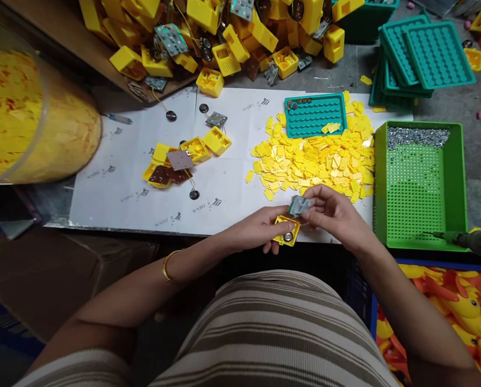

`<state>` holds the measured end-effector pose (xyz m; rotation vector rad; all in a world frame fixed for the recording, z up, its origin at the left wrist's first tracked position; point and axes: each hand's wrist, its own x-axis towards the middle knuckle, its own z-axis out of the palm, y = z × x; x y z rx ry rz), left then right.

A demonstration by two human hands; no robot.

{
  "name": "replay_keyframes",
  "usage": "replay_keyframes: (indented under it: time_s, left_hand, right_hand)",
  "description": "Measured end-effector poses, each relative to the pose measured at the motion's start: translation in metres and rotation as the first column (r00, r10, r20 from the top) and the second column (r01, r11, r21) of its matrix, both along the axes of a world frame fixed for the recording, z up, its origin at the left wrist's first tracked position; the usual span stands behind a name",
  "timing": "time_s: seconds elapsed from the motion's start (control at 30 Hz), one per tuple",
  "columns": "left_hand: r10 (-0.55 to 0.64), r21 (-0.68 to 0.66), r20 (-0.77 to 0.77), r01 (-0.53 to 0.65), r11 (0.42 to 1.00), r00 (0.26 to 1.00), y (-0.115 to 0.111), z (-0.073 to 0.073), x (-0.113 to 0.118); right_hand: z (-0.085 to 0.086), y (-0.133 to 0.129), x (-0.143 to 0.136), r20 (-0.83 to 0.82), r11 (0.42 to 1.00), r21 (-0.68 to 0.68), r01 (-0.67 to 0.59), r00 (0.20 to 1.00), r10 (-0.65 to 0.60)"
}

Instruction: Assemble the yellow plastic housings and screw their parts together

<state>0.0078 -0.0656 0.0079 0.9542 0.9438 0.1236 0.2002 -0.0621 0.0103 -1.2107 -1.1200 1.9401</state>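
On the near side of the yellow pile (316, 161), a striped shirt (272, 333) fills the foreground, and a blue-rimmed crate (374, 317) of yellow and orange duck toys (461, 306) sits to the right. Just off the pile's near edge, the left grip (270, 228) is closed around an open yellow case (280, 224), thumb over its rim, with a round metallic disc (288, 236) inside. The right grip (327, 209) pinches a grey-green circuit board (300, 206) between thumb and fingers, just above the far side of the case.

Right of the pile stands a green basket (460, 188) with a perforated bottom and small silver screws (417, 137) at its far end; a power screwdriver (480, 242) reaches over its near right corner. The pile, made of small flat pieces, spreads on the paper-covered tabletop (228, 193). Left of it lie several yellow housings (217, 141) with boards and wired black discs (194, 194); farther left is a large tub (69, 134) of yellow pieces.

At the pile's far edge rests a teal tray (316, 115) holding a few small round parts (304, 100). Beyond, to the right, are stacked teal trays (439, 54); beyond, to the left, is a heap of yellow boxes (228, 59) with boards and wires.
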Motion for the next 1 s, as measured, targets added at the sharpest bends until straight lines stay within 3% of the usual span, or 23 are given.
replay_keyframes:
  time_s: [0.07,0.13,0.27,0.4,0.57,0.63,0.83,1.0]
  left_hand:
    - [0.106,-0.014,0.011,-0.106,0.994,0.994,-0.001,-0.002,0.001]
    - [0.196,-0.050,0.033,-0.194,0.980,0.980,-0.001,-0.003,0.002]
    - [0.340,-0.214,0.124,-0.309,0.927,0.932,0.001,-0.003,-0.002]
    - [0.412,-0.279,0.176,-0.357,0.892,0.894,0.003,-0.001,-0.005]
    - [0.367,-0.208,0.108,-0.340,0.917,0.924,0.000,0.005,-0.001]
    - [0.346,-0.173,0.096,-0.327,0.929,0.933,-0.001,0.008,0.000]
    - [0.297,-0.083,0.121,-0.289,0.954,0.947,-0.004,0.013,-0.001]
    - [0.304,-0.019,0.092,-0.304,0.953,0.948,-0.008,0.013,0.004]
  right_hand:
    - [0.006,-0.009,-0.004,0.130,0.988,0.151,0.035,0.990,-0.055]
    - [0.011,-0.019,-0.008,0.290,0.947,0.322,-0.023,0.954,-0.075]
    - [0.015,-0.036,-0.011,0.508,0.752,0.598,-0.277,0.857,-0.088]
    - [0.015,-0.041,-0.012,0.611,0.621,0.649,-0.439,0.788,-0.081]
    - [0.018,-0.039,-0.013,0.692,0.487,0.652,-0.581,0.719,-0.069]
    - [0.020,-0.038,-0.013,0.701,0.470,0.643,-0.604,0.712,-0.045]
    - [0.021,-0.039,-0.005,0.625,0.504,0.676,-0.538,0.781,-0.004]
    - [0.020,-0.043,-0.004,0.584,0.584,0.687,-0.432,0.807,-0.090]
